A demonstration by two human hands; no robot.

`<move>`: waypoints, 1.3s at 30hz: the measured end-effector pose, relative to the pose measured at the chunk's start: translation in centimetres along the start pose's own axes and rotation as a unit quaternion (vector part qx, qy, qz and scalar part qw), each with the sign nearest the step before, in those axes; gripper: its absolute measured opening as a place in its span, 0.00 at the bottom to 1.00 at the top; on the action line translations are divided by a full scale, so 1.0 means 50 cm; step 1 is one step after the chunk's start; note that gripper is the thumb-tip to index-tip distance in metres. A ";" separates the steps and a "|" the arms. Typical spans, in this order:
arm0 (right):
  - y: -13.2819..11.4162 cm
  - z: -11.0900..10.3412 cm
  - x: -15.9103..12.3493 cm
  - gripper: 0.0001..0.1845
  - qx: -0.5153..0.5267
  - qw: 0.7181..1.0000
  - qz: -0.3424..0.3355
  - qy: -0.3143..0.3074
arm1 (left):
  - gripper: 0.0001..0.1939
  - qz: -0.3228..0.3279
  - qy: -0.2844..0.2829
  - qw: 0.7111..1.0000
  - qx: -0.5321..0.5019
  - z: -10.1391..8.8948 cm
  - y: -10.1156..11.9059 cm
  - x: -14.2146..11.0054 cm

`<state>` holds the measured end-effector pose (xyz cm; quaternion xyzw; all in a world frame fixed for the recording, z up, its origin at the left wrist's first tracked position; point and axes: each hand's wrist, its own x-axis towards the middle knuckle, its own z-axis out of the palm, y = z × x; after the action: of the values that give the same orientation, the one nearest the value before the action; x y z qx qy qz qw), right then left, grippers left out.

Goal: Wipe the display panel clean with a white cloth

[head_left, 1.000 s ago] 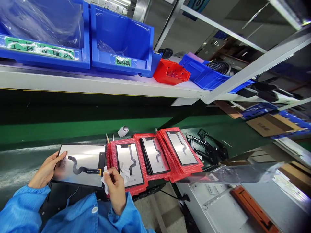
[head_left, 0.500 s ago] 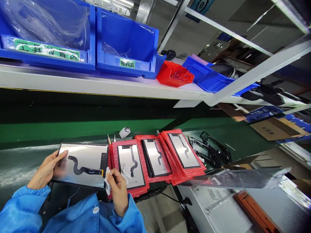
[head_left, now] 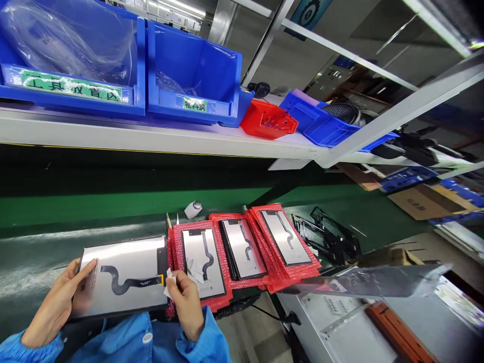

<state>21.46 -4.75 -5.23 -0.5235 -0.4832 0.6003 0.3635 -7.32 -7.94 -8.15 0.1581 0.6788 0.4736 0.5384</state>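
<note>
My left hand (head_left: pixel 60 297) grips the left edge of an LCD panel (head_left: pixel 130 252), thumb on its silvery back. A dark, wavy ribbon cable (head_left: pixel 123 283) lies along that back, ending in a yellow tip at the right. At the panel's right edge, my right hand (head_left: pixel 185 300) pinches a small white piece of paper or tissue (head_left: pixel 169 285) between thumb and fingers. Just right of it, another LCD panel (head_left: pixel 212 282) rests on red bubble wrap (head_left: pixel 177 232), with a crumpled white scrap (head_left: pixel 195 272) on top.
More panels (head_left: pixel 247 252) lie on red bubble-wrap stacks (head_left: pixel 257 222) to the right. Black frames (head_left: pixel 328 237) sit beyond them. A small white bottle (head_left: pixel 193 209) and tweezers (head_left: pixel 177 219) are behind. Overhead, a shelf (head_left: pixel 151 136) carries blue bins (head_left: pixel 196 70) and a red bin (head_left: pixel 268 118).
The panel and my left hand have moved down and slightly left, closer to my body. My right hand has lowered slightly, still pinching the white piece.
</note>
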 end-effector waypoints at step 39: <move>-0.062 -0.003 -0.017 0.11 -0.035 0.996 0.033 -0.071 | 0.17 0.235 -0.253 0.842 0.415 0.200 0.073 -0.079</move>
<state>21.57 -4.70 -2.02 -0.5077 -0.5106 0.6305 0.2897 1.89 -4.23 -2.58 0.6360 0.5947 0.2037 0.4475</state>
